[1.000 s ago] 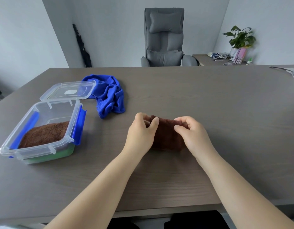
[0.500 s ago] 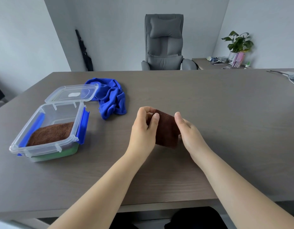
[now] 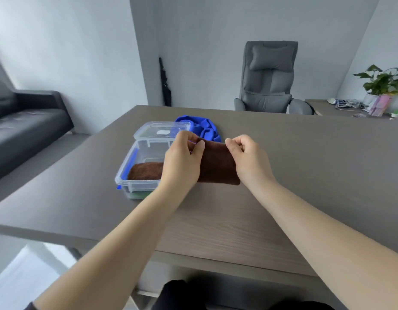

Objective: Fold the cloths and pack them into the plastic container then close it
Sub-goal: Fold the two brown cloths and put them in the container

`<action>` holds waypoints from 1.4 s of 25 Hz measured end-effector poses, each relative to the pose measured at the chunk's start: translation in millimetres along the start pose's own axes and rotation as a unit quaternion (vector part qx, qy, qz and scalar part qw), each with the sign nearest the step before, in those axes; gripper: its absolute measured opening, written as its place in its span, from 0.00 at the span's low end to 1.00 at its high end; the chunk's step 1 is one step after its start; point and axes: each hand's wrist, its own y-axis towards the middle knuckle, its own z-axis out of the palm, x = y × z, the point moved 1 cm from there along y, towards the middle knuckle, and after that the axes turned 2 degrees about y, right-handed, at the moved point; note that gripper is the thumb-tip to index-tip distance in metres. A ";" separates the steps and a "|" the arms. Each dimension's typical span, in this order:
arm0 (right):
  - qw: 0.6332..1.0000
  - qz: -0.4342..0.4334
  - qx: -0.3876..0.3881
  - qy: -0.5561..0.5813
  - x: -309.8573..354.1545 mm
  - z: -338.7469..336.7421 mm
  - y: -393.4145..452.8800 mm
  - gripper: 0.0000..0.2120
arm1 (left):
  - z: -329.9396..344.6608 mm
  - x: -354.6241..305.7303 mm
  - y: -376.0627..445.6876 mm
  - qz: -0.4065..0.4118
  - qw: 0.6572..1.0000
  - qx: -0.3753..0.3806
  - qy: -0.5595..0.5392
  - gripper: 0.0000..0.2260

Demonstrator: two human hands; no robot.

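Your left hand (image 3: 182, 162) and right hand (image 3: 249, 162) each pinch an upper corner of the folded brown cloth (image 3: 217, 163), fingers curled tight on it, and it hangs between them just right of the box (image 3: 135, 185), which sits near the table's (image 3: 316, 175) left edge. In the box lies a second brown cloth (image 3: 145, 173), with something green under it. The lid (image 3: 149, 130) lies off the box, on the table just behind it, and the blue cloth (image 3: 202, 128) sits crumpled at the lid's right edge.
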 end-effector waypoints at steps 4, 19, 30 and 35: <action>0.999 -0.040 0.017 0.000 57.8 41.2 21.6 0.13 | -65.0 2.2 35.2 0.001 0.997 -0.046 0.056 0.01; 0.978 -0.070 0.116 -0.160 67.6 152.7 21.9 0.11 | -115.0 91.3 65.5 -0.060 0.976 0.024 0.208 0.01; 0.937 -0.154 0.137 -0.281 60.7 154.3 22.2 0.11 | -114.3 99.1 61.1 0.068 0.929 0.032 0.361 0.09; 0.920 -0.191 0.238 -0.246 68.6 130.9 23.1 0.14 | -134.9 100.7 66.1 0.141 0.908 0.136 0.371 0.13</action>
